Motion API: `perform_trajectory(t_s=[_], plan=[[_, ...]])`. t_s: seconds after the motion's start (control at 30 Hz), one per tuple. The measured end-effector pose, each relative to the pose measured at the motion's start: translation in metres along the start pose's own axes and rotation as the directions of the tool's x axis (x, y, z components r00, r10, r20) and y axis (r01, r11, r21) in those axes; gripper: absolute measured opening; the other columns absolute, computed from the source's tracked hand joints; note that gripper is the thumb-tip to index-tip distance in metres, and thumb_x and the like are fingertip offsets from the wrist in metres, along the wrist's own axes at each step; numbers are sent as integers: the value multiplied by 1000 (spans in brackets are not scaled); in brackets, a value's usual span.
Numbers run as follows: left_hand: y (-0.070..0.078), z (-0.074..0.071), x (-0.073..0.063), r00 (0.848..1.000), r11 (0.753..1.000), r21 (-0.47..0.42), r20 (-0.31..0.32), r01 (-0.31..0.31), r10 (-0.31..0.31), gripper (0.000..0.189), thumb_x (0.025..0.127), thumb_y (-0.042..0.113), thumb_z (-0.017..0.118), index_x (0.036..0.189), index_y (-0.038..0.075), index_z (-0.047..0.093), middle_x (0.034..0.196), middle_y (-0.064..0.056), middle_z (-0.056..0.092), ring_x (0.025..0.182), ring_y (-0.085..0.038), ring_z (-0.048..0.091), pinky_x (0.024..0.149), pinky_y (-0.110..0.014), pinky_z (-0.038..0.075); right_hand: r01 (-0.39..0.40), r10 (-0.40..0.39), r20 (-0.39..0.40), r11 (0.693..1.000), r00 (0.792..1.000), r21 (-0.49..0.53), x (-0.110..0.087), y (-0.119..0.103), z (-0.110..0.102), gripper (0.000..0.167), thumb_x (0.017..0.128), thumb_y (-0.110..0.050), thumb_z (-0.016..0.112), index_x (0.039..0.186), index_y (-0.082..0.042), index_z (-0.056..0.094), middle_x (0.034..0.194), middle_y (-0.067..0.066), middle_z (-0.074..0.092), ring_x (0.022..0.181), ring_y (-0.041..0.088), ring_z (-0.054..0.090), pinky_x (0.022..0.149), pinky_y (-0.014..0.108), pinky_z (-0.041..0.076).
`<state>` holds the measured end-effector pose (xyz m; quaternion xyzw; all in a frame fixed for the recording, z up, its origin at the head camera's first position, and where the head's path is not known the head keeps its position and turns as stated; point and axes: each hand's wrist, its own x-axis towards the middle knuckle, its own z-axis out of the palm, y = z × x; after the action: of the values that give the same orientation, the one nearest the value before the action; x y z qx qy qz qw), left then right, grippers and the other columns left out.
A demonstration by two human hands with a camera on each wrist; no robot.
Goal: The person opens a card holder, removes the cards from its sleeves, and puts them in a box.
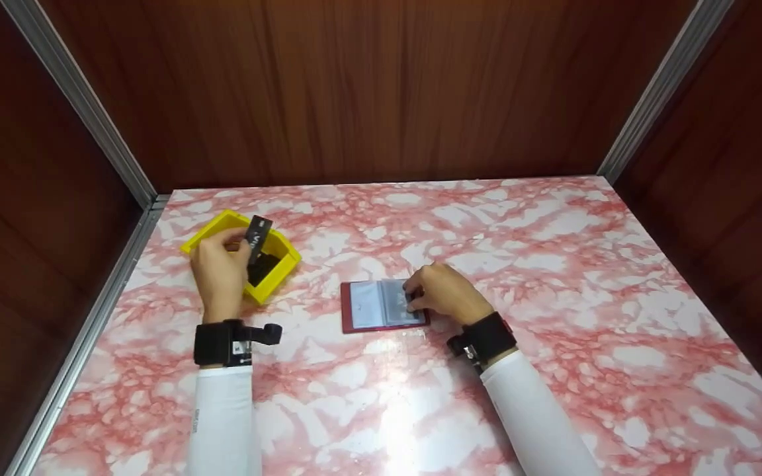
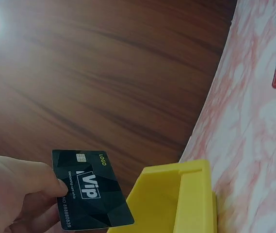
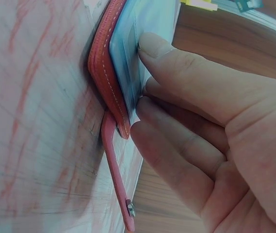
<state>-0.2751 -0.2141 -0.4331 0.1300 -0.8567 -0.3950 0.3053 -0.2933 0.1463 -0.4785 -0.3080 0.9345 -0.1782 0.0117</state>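
Plainly, in the head view, the left hand (image 1: 220,264) holds a black card (image 1: 258,237) left of and beyond the red card holder (image 1: 368,307), above a yellow bin (image 1: 275,281) on the holder's left. The card juts from the fingertips on the side toward the holder, its long axis steep, the far end leaning toward the holder's side; the left hand is much the nearer to it, for the right hand (image 1: 444,291) is at the holder's right edge. In the left wrist view that grip is clamped on the card, thumb on its face by one long edge; the card looks flat, dark and faceted, with white "Vip" lettering, a chip and yellowish "LOGO" (its small print is hard to read). In the right wrist view, thumb and fingers pinch the holder's clear sleeves (image 3: 128,56), beside a red strap (image 3: 116,167) reaching out from its cover.
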Motion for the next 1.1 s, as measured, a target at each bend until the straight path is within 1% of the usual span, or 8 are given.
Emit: perform_trajectory(t_s=[0.1, 0.2, 0.3, 0.4, 0.63, 0.77, 0.9, 1.1], plan=[[-7, -3, 5, 997, 996, 73, -51, -49, 53, 18, 81, 10, 65, 97, 12, 74, 88, -9, 72, 82, -24, 65, 77, -39, 49, 2, -2, -1, 1000, 1000, -1, 0, -1, 0, 19, 70, -25, 79, 87, -17, 74, 86, -5, 71, 76, 9, 60, 72, 30, 50], [-9, -2, 5, 993, 983, 160, -65, -88, 99, 17, 82, 10, 64, 95, 9, 74, 90, -11, 72, 84, -30, 66, 79, -44, 49, 1, -1, 11, 1000, 1000, 0, 0, -2, 0, 17, 71, -25, 79, 85, -17, 73, 84, -6, 70, 74, 9, 58, 71, 29, 49], [-9, 3, 4, 992, 970, 216, -37, -111, 122, 16, 83, 10, 62, 95, 7, 73, 92, -14, 71, 86, -36, 65, 78, -48, 49, 7, -7, 12, 1000, 1000, -2, 1, -2, 0, 16, 72, -24, 79, 85, -17, 73, 83, -6, 70, 73, 9, 57, 70, 29, 48], [-9, 9, 2, 991, 958, 254, 15, -130, 131, 16, 85, 11, 62, 96, 8, 73, 94, -15, 71, 86, -38, 64, 77, -50, 48, 5, -5, 4, 1000, 1000, -15, 1, -2, -1, 16, 72, -24, 79, 86, -18, 74, 85, -6, 71, 75, 8, 57, 73, 29, 48], [-13, 23, -3, 987, 939, 314, 121, -139, 106, 18, 85, 7, 57, 92, 6, 73, 91, -20, 69, 82, -42, 63, 72, -53, 48, 4, -4, -2, 1000, 1000, -18, 2, -2, 1, 17, 71, -25, 79, 86, -18, 74, 85, -6, 71, 75, 8, 58, 74, 30, 49], [-14, 27, -6, 983, 915, 372, 154, -156, 105, 20, 85, 1, 50, 88, 1, 70, 86, -23, 67, 78, -44, 62, 65, -54, 48, 2, -2, -1, 1000, 1000, -17, 2, -2, 1, 16, 71, -25, 79, 84, -18, 74, 84, -6, 71, 75, 9, 58, 75, 30, 47], [-13, 31, -9, 978, 888, 418, 161, -192, 136, 19, 85, -2, 48, 86, -3, 67, 83, -25, 65, 75, -44, 62, 64, -54, 48, 11, -11, -6, 1000, 1000, -28, 2, -2, 1, 15, 71, -25, 79, 83, -18, 73, 83, -6, 70, 75, 10, 59, 76, 31, 47], [-11, 36, -11, 966, 873, 423, 186, -242, 178, 19, 86, -1, 48, 82, -5, 67, 79, -25, 65, 71, -44, 62, 62, -54, 49, 17, -17, -6, 999, 1000, -36, 2, -1, 1, 16, 71, -25, 79, 84, -18, 73, 82, -6, 70, 74, 9, 59, 71, 29, 50]])
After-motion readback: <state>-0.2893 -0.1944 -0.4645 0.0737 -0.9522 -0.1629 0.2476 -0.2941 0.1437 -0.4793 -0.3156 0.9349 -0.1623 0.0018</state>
